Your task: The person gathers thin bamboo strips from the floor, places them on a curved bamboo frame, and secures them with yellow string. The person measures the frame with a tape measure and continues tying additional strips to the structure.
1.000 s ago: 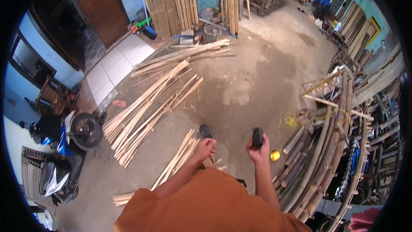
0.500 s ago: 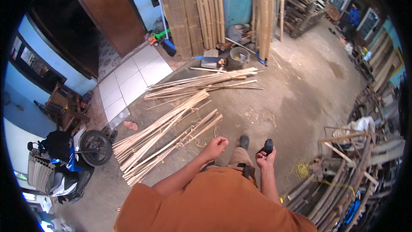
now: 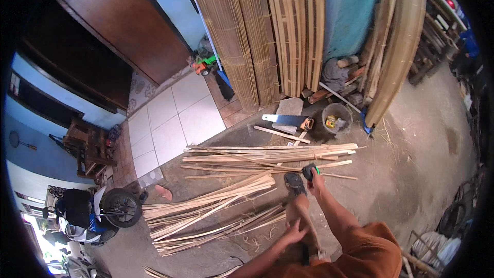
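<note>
Over the near end of the upper strip bundle, my right hand (image 3: 317, 181) is closed round a compact black and green object that looks like a tape measure (image 3: 310, 171). My left hand (image 3: 295, 232) holds nothing; its fingers are spread beside my leg. Long split bamboo strips (image 3: 272, 155) lie on the floor below the doorstep, some crossing at angles. Two more bundles of bamboo strips (image 3: 206, 205) lie to the left of my foot. My shoe (image 3: 295, 183) stands between these bundles and the upper one.
A handsaw (image 3: 289, 120) rests on a stone block (image 3: 289, 107) beside a grey bucket (image 3: 337, 119). Rolled bamboo blinds (image 3: 221, 36) lean on the wall. White tiles (image 3: 198, 108) front the doorway. A motorcycle (image 3: 85, 216) stands left, and a pink sandal (image 3: 163, 192) lies nearby.
My view has turned and moved closer to the strips and the saw. My right hand has reached forward over the upper bundle with the tape measure. My left hand has dropped beside my leg, fingers spreading.
</note>
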Action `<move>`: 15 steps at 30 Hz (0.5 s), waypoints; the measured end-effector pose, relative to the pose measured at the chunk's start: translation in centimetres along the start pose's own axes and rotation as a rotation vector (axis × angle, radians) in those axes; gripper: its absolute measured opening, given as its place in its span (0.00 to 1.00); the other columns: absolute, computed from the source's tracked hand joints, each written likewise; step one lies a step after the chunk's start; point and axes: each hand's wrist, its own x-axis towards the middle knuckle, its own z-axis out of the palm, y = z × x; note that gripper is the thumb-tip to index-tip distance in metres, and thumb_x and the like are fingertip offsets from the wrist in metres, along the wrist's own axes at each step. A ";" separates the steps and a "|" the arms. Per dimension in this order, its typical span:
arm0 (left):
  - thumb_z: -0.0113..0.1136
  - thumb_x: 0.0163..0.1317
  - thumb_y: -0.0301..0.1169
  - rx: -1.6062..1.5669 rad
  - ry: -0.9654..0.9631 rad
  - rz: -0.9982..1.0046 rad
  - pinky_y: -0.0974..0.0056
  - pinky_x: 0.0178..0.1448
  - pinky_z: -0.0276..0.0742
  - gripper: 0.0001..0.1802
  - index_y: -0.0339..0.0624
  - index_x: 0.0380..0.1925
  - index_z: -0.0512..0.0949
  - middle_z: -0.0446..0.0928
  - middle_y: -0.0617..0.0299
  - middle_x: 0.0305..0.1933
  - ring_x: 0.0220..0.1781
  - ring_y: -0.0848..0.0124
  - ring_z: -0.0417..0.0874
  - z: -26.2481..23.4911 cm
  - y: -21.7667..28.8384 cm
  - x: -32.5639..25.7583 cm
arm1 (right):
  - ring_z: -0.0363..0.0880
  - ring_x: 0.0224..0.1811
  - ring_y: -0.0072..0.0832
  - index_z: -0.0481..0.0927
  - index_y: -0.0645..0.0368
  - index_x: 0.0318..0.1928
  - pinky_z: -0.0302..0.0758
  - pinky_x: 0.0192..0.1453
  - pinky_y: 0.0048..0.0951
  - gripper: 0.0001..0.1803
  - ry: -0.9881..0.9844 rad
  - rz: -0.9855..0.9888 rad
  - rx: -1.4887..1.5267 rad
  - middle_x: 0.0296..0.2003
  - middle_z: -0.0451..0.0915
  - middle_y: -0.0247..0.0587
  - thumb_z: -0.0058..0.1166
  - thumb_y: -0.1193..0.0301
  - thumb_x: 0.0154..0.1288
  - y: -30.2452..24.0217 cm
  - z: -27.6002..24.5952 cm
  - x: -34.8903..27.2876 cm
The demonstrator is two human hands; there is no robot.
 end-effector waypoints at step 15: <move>0.72 0.52 0.61 -0.411 0.183 -0.070 0.22 0.69 0.53 0.58 0.82 0.76 0.44 0.28 0.22 0.76 0.72 0.12 0.37 0.4 9.6 13.5 | 0.84 0.36 0.30 0.69 0.47 0.65 0.81 0.41 0.38 0.25 -0.147 -0.552 -0.516 0.39 0.84 0.38 0.47 0.50 0.75 -16.1 17.4 67.6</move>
